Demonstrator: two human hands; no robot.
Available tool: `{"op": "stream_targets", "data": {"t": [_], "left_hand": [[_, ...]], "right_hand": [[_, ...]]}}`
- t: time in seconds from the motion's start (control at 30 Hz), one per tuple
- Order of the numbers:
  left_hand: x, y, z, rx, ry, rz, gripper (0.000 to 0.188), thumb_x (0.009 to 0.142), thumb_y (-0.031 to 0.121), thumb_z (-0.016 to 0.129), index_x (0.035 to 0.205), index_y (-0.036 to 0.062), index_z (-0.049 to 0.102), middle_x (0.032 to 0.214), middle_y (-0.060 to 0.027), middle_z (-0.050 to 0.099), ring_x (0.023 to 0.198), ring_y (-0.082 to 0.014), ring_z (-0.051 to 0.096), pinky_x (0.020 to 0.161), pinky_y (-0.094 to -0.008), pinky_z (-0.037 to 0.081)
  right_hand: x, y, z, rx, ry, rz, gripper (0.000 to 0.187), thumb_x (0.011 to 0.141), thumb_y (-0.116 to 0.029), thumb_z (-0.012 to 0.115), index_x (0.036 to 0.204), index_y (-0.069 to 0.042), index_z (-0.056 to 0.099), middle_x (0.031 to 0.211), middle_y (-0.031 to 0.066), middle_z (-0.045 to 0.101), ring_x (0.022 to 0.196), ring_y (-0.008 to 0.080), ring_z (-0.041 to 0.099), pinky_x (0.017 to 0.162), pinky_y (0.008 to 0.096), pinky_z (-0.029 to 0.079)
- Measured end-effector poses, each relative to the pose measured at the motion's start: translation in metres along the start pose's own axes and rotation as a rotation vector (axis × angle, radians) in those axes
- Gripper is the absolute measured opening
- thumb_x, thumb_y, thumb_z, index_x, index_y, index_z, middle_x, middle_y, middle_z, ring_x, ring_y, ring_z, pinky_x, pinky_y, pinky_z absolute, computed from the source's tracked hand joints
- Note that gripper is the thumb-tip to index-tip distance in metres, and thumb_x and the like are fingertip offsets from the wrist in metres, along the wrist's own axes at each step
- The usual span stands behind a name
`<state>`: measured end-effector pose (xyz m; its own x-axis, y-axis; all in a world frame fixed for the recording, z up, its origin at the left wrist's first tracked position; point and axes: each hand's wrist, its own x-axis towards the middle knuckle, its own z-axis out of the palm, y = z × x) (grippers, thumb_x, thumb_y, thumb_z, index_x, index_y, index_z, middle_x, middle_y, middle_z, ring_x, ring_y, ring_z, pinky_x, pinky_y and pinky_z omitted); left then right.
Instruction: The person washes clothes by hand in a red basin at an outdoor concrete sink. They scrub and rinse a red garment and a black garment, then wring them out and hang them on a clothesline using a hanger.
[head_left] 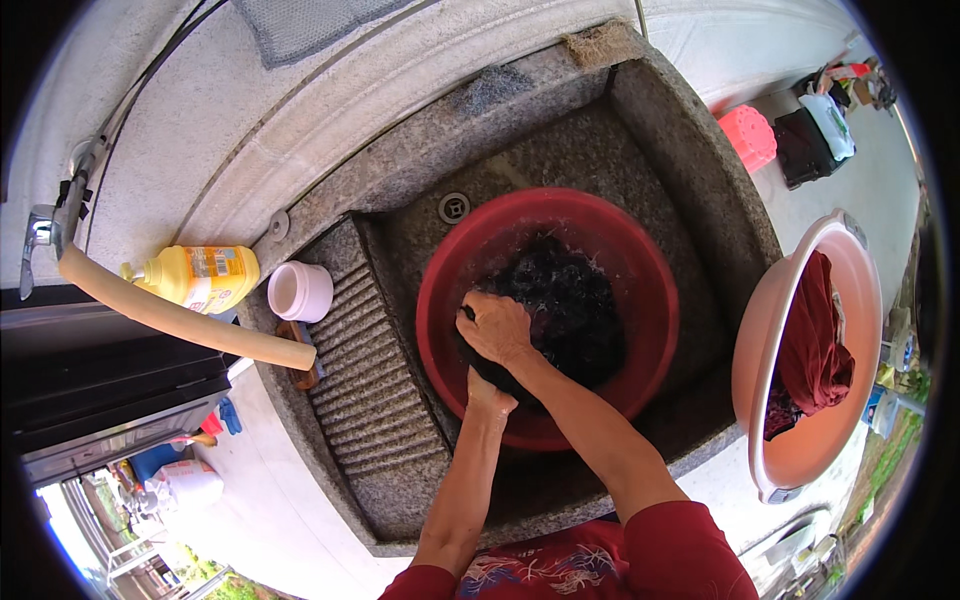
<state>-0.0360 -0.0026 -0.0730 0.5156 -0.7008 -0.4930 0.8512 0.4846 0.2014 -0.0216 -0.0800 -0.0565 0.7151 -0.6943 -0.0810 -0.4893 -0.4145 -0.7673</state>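
Observation:
A red plastic basin stands in a grey stone sink. Dark wet laundry lies in its water, with some suds around it. My right hand is closed, knuckles up, over a bunched black cloth at the basin's left side. Just below it, my left hand grips the same cloth from underneath; its fingers are mostly hidden by the fabric. I cannot make out what kind of garment it is.
Left of the basin is a ridged washboard slab. On the sink's left edge are a white-pink cup, a yellow bottle and a brush. A beige hose hangs from the tap. A pink tub with red clothes stands right.

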Motion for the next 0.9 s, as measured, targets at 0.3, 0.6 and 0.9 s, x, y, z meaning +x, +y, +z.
{"op": "stream_targets", "data": {"t": [0.3,0.6,0.9], "left_hand": [[-0.021,0.006,-0.013,0.399,0.386,-0.120,0.046,0.094,0.038,0.045,0.127,0.0069,0.045,0.122,-0.0065,0.053,0.111,-0.0205,0.052,0.095,-0.0344,0.044],[0.016,0.017,-0.044,1.647,0.389,0.038,0.079,0.085,0.028,0.061,0.142,0.0050,0.013,0.141,-0.0176,0.030,0.124,-0.0322,0.037,0.101,-0.0356,0.031],[0.029,0.046,-0.044,0.006,-0.059,-0.115,0.068,0.081,0.066,0.047,0.131,0.0197,0.042,0.128,-0.0075,0.046,0.119,-0.0283,0.042,0.099,-0.0454,0.036]], "right_hand": [[0.023,0.038,0.000,-0.062,0.148,-0.049,0.015,0.078,-0.021,0.057,0.074,-0.006,0.056,0.070,0.0142,0.061,0.066,0.0354,0.060,0.056,0.0457,0.049],[0.014,0.113,0.006,-0.323,-0.330,-0.285,0.061,0.077,-0.035,0.065,0.131,-0.024,0.041,0.126,0.0224,0.040,0.107,0.0397,0.049,0.086,0.0455,0.045],[-0.050,-0.004,-0.031,0.302,-0.194,-0.018,0.015,0.067,-0.015,0.063,0.076,-0.005,0.056,0.084,0.0136,0.047,0.072,0.0312,0.054,0.067,0.0408,0.047]]}}
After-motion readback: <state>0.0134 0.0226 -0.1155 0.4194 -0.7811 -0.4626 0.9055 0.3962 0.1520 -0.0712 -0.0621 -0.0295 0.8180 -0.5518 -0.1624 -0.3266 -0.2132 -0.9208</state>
